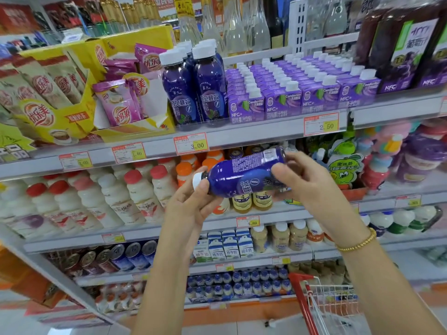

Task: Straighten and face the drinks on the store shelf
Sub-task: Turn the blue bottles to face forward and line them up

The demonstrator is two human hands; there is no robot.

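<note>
A blue bottle (242,174) with a white cap lies on its side in the air in front of the second shelf, cap pointing left. My left hand (191,204) grips its cap end from below. My right hand (304,182) holds its base end. On the shelf above stand matching blue bottles (193,85) in two rows, labels facing out, next to rows of purple juice cartons (285,93).
Yellow boxes of milk-tea sachets (72,93) fill the upper shelf's left. Large dark juice bottles (406,49) stand at the right. White yoghurt bottles (108,197) line the shelf behind my hands. A red shopping cart (321,305) stands at lower right.
</note>
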